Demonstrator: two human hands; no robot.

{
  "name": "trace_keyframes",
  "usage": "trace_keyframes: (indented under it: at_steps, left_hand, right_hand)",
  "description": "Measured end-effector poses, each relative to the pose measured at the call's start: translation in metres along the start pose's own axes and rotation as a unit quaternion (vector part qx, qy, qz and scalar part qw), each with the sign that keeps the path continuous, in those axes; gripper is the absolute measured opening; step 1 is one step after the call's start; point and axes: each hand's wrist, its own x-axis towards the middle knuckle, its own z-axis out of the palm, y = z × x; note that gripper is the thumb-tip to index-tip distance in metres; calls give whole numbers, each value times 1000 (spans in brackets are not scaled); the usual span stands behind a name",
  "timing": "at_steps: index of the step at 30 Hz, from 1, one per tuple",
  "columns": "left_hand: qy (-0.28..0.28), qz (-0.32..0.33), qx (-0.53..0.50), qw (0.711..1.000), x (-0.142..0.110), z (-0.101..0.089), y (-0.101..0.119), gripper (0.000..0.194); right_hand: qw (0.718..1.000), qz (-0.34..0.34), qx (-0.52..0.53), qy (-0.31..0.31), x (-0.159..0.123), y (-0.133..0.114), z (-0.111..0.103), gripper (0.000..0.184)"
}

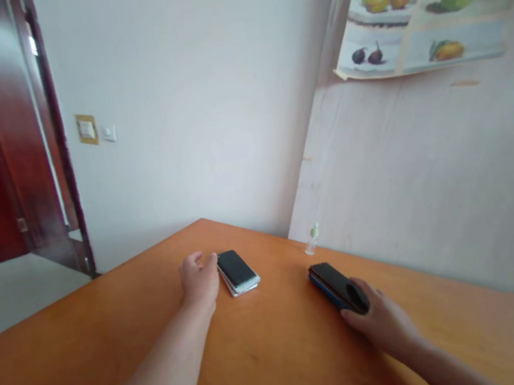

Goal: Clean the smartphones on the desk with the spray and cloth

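Holds phone in right hand, may slip if loose; can't tell grip of left hand, beside phone pile.

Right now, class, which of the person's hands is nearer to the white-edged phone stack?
Left. The left hand is just beside the left edge of the white-edged phone stack; the right hand is farther away, to its right, gripping the dark, blue-sided stack.

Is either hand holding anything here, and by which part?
The right hand grips the dark phone-shaped item by its near end. The left hand is at the phone stack; any hold is unclear.
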Motion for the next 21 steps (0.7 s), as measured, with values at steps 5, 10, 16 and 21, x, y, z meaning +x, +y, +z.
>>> trace_keyframes:
  at_steps: [5,10,16,21]
  left_hand:
    - [-15,-46,-4,999,1,4,-5,40]
    - [-27,-76,1,997,0,5,-5,40]
    - [-42,-87,22,995,-2,4,-2,39]
    - [-42,-90,30,995,0,1,2,38]
  right_hand:
    - [1000,-9,12,-12,47,-78,36,72]
    - [999,-29,5,-46,98,-136,61,77]
    - [992,-82,-10,-96,144,-196,76,74]
    - [984,-112,-25,-134,151,-249,88,54]
